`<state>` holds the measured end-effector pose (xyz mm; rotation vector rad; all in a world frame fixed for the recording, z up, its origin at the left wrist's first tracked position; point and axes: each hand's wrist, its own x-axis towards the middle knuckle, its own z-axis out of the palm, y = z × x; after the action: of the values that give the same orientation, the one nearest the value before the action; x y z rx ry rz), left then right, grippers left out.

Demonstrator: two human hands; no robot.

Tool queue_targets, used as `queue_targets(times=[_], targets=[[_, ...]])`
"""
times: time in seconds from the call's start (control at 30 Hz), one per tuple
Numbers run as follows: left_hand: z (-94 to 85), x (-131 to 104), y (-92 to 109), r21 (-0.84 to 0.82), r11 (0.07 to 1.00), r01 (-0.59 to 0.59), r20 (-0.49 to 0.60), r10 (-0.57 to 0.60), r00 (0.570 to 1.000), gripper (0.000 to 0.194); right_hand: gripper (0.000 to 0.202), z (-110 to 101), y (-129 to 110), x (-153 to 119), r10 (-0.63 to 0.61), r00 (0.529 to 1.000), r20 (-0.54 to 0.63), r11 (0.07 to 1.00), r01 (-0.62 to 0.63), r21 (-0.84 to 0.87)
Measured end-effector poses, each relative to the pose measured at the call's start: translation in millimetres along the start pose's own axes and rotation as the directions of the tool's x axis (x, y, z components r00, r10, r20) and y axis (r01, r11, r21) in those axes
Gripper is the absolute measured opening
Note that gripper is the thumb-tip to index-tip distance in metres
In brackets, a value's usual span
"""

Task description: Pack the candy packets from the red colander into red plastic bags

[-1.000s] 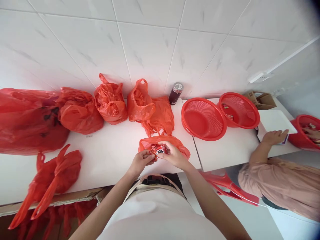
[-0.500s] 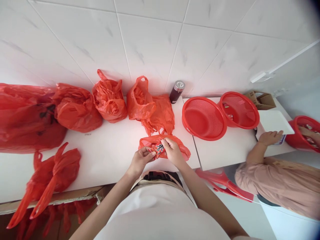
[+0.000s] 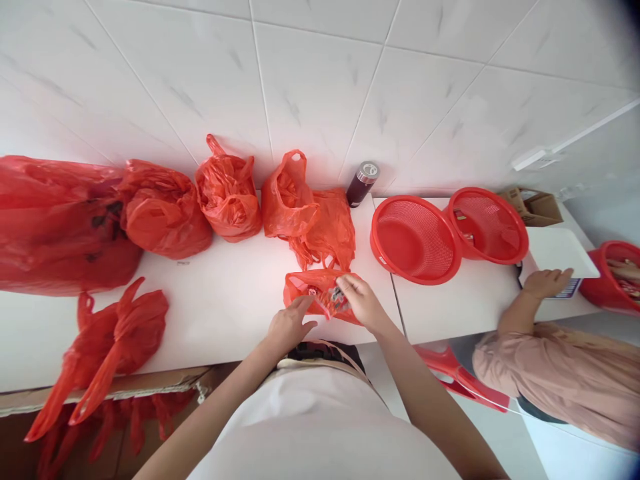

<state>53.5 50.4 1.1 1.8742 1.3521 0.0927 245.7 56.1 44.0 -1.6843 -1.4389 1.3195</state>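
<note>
In front of my body an opened red plastic bag [image 3: 295, 283] lies on the white table [image 3: 220, 313]. My right hand [image 3: 364, 305] pinches a small red printed snack packet [image 3: 332, 303] by its upper edge, over the bag's mouth. The packet is blurred and its print unreadable. At the bag's near left edge is my left hand [image 3: 289, 327], thumb and fingers apart, holding nothing. Inside the bag something small with white print [image 3: 313, 292] shows; most of the contents are hidden. A flat pile of red bags [image 3: 333, 223] lies just behind.
Filled red bags [image 3: 165, 217] line the wall, and a knotted pair [image 3: 135, 327] lies at the left. A dark flask [image 3: 363, 183] stands behind. Red baskets [image 3: 417, 240], a cardboard box [image 3: 533, 207] and a white tray [image 3: 563, 252] are right, where a co-worker's hand [image 3: 547, 283] touches the tray.
My left hand has let go of the snack packet and opened, moving slightly down. My right hand keeps the packet and has turned it. The whole view has shifted slightly.
</note>
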Motion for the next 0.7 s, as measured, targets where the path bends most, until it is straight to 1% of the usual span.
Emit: queue_targets(times=[0.03,0.07,0.1,0.17,0.23,0.3,0.4,0.5,0.57,0.7], targets=[[4.0,3,-3,0.03,1.0,0.003,0.018,-0.004,1.0,0.058,0.039,3,6,0,0.004,0.998,0.062,0.992,0.004,-0.127],[7.7,6,-6,0.073,0.997,0.005,0.035,-0.008,0.999,0.058,0.039,5,14,2,0.021,0.995,0.095,0.967,0.003,-0.255],[10.8,8,-8,0.117,0.993,0.007,0.053,-0.013,0.999,0.054,0.038,8,23,5,0.044,0.995,0.093,0.933,-0.007,-0.359],[14.8,11,-10,0.188,0.982,0.005,0.089,-0.022,0.996,0.035,0.033,9,43,15,0.079,0.997,-0.002,0.882,-0.071,-0.466],[15.7,11,-9,0.234,0.972,-0.011,0.12,-0.017,0.993,0.017,0.03,4,61,27,0.104,0.989,-0.107,0.849,-0.144,-0.509],[14.1,10,-7,0.263,0.965,-0.025,0.127,-0.009,0.992,0.012,0.029,-3,74,36,0.125,0.981,-0.149,0.817,-0.187,-0.546],[9.4,9,-2,0.287,0.957,-0.031,0.099,0.002,0.995,0.012,0.026,-8,86,44,0.153,0.985,-0.083,0.796,-0.173,-0.58],[5.4,10,2,0.29,0.956,-0.045,0.074,0.024,0.997,0.013,0.02,-5,93,49,0.177,0.984,-0.017,0.784,-0.152,-0.602],[4.2,10,3,0.286,0.957,-0.055,0.072,0.036,0.997,0.013,0.018,-2,97,52,0.194,0.981,-0.017,0.767,-0.162,-0.621],[3.9,9,3,0.276,0.96,-0.056,0.076,0.036,0.996,0.013,0.028,4,107,56,0.236,0.971,-0.04,0.723,-0.203,-0.66]])
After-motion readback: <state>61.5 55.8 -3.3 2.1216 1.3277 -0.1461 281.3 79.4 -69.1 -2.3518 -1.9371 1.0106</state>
